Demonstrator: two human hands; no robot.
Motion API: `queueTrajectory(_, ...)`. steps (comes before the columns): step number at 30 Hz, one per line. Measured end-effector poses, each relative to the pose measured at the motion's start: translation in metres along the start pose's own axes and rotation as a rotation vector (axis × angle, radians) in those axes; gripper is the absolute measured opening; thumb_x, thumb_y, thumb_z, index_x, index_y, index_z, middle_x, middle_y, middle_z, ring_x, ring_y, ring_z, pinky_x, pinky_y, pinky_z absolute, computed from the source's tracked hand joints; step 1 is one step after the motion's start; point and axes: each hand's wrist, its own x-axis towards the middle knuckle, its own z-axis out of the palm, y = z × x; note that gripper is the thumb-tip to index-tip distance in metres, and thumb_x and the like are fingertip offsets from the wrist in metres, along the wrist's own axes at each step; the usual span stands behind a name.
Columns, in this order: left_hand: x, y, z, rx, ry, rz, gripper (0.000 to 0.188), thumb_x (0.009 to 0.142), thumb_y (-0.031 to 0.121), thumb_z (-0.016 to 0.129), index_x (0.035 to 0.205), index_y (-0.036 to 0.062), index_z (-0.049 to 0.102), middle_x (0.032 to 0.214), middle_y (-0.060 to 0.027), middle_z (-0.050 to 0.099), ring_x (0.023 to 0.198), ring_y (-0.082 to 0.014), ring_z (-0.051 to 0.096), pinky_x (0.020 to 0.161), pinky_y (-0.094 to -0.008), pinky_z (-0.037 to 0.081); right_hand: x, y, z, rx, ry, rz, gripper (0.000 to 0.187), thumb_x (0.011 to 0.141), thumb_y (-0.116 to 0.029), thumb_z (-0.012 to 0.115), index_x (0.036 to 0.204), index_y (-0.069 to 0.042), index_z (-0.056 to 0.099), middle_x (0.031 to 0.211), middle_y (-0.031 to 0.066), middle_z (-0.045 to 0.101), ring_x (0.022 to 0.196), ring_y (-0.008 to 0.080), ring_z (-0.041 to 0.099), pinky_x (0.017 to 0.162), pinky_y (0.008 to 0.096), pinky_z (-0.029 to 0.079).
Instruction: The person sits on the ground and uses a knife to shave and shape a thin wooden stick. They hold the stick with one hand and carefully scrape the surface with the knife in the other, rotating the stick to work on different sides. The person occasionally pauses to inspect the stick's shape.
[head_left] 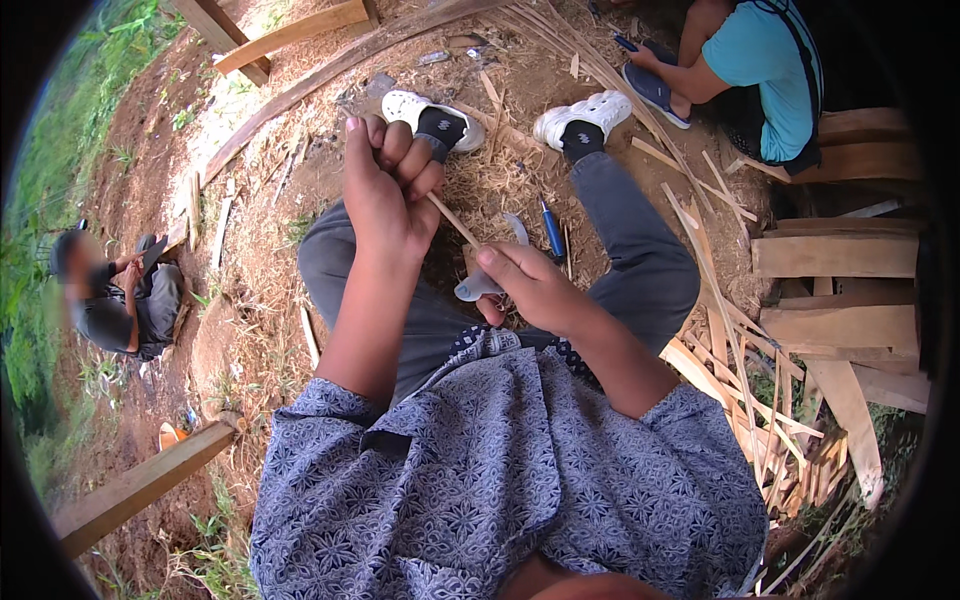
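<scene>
The thin wooden stick [452, 217] is in the air, slanting between the two hands, above the gap between the legs [640, 225]. The left hand [388, 175] has its fingers curled around the upper end, so this grip is closed on the stick. The right hand [530, 285] has its thumb against the lower end; its grip is narrow, and a pale grey piece [473, 288] shows just under it, of which I cannot tell the kind.

The room for the hands is bounded by the bent knees at both sides and by two white shoes [612, 108] in front. A blue tool [552, 230] lies on the ground [270, 240] inside this space, near the right hand. A wider stretch of ground opens at the left, up to a seated person [110, 315]. At the right, the edges of stacked boards [835, 255] and a person in turquoise [765, 60] limit the space.

On the dark socks [580, 140] there are small pale marks.
</scene>
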Motion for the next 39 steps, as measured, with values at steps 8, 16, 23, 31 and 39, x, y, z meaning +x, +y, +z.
queueTrajectory(8, -0.018, -0.018, 0.006, -0.019, 0.016, -0.109, 0.032, 0.108, 0.034, 0.042, 0.081, 0.0169, 0.036, 0.063, 0.0063, 0.022, 0.048, -0.0048, 0.016, 0.037, -0.0216, 0.016, 0.001, -0.009, -0.001, 0.040, -0.056, 0.001, 0.040, 0.108, -0.034, 0.042, 0.089, -0.003, 0.057, 0.061, 0.0019, 0.056, 0.051, 0.0094, 0.053, 0.049, 0.0267, 0.043)
queueTrajectory(16, -0.006, 0.008, 0.003, 0.004, -0.097, -0.008, 0.032, 0.108, 0.036, 0.041, 0.083, 0.0161, 0.038, 0.062, 0.0055, 0.023, 0.048, -0.0057, 0.016, 0.039, -0.0234, 0.015, -0.019, 0.000, -0.006, -0.073, -0.096, 0.021, 0.043, 0.108, -0.037, 0.040, 0.092, -0.002, 0.059, 0.061, 0.0014, 0.056, 0.052, 0.0095, 0.054, 0.051, 0.0279, 0.044)
queueTrajectory(23, -0.032, -0.013, 0.029, 0.069, -0.048, -0.083, 0.030, 0.108, 0.031, 0.040, 0.082, 0.0164, 0.036, 0.064, 0.0061, 0.022, 0.048, -0.0054, 0.016, 0.038, -0.0215, 0.015, -0.014, -0.012, -0.004, -0.114, -0.091, -0.085, 0.043, 0.108, -0.038, 0.042, 0.089, -0.002, 0.058, 0.061, 0.0018, 0.058, 0.053, 0.0101, 0.057, 0.052, 0.0280, 0.045)
queueTrajectory(31, -0.041, -0.016, 0.023, 0.083, -0.097, -0.126, 0.032, 0.107, 0.039, 0.042, 0.084, 0.0171, 0.036, 0.063, 0.0055, 0.023, 0.048, -0.0057, 0.015, 0.039, -0.0231, 0.014, -0.020, -0.022, -0.001, -0.227, -0.088, -0.086, 0.044, 0.108, -0.039, 0.041, 0.089, -0.002, 0.057, 0.060, 0.0024, 0.057, 0.052, 0.0096, 0.057, 0.051, 0.0281, 0.044)
queueTrajectory(39, -0.039, -0.003, 0.030, 0.075, -0.141, -0.059, 0.033, 0.109, 0.034, 0.037, 0.081, 0.0172, 0.035, 0.062, 0.0064, 0.022, 0.047, -0.0051, 0.014, 0.038, -0.0223, 0.014, -0.014, 0.002, -0.001, 0.223, -0.209, -0.092, 0.032, 0.110, -0.027, 0.038, 0.105, -0.002, 0.056, 0.075, -0.0004, 0.051, 0.065, 0.0066, 0.047, 0.059, 0.0247, 0.041)
